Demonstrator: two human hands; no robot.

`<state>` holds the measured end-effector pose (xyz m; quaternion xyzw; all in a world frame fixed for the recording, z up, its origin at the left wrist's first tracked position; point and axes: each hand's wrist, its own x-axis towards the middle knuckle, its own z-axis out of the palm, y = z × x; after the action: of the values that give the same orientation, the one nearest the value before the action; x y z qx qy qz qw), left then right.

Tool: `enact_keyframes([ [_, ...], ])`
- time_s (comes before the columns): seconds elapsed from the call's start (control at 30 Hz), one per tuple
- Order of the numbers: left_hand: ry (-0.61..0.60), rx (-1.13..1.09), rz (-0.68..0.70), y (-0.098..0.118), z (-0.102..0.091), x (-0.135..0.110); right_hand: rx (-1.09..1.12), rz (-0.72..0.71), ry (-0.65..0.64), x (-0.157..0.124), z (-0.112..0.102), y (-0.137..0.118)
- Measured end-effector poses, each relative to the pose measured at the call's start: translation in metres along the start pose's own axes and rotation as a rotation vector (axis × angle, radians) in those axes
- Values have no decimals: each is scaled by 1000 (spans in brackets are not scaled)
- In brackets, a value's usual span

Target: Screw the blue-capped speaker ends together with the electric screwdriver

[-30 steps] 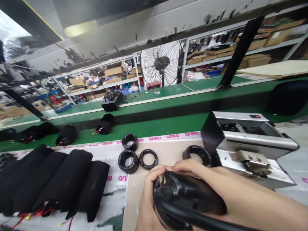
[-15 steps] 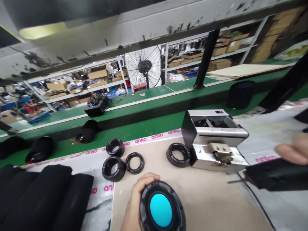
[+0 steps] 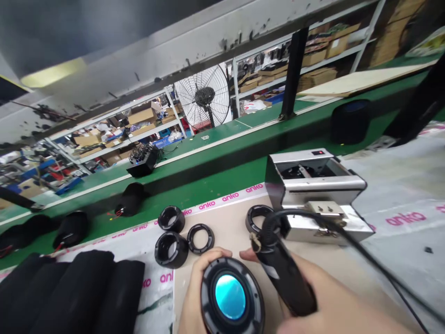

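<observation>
My left hand (image 3: 192,294) is wrapped round the side of a black round housing (image 3: 255,301), its face with a shiny blue disc turned up toward me. Just right of it, my right hand (image 3: 323,297) grips a black electric screwdriver (image 3: 285,273). The corded end points up and away, and the cable (image 3: 358,239) runs off to the lower right. The driver's tip is hidden behind the hand and the housing. One finger of the right hand reaches toward the housing's far rim; whether it touches is unclear.
A metal screw feeder (image 3: 320,185) stands at the back right, with a black ring (image 3: 248,220) beside it. Another three black rings (image 3: 171,250) lie left of centre. Black cloth-covered cylinders (image 3: 79,292) are at lower left. Behind runs a green bench (image 3: 208,178).
My right hand has come in from the far right with the screwdriver, now close to the housing and turned cord end up. The left hand keeps its hold; the view has shifted slightly.
</observation>
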<state>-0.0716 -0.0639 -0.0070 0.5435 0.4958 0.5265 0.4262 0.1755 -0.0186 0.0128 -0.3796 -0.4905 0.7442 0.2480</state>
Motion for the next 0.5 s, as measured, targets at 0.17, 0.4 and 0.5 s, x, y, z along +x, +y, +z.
enact_keyframes([
  [0.17,-12,19,-47,4,-2,1,212,124,-32,28,31,4],
  [0.4,116,49,7,-1,7,-13,115,76,27,22,16,23],
  [0.5,160,41,-1,-7,14,-23,84,88,38,21,16,28],
])
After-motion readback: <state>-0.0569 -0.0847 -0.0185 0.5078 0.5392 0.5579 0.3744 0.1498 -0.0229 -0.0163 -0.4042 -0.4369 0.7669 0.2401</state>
